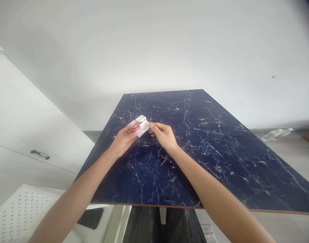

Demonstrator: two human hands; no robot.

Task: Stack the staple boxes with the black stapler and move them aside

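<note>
Table [154, 182]: dark blue top, pale veining. Cabinet [30, 111]: white, standing left of the table. Left hand [124, 140]: grip closed around a small white-and-red box [143, 128], held over the table. Right hand [164, 135]: fingertips at the box's right end; whether gripping, cannot tell.

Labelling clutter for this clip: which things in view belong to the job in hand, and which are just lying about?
In the job:
- white-and-red box, in the left hand; right hand at its right end
- dark marbled table under both hands

Just about:
- clear plastic item beyond the table's right edge
- white perforated object, lower left
</note>
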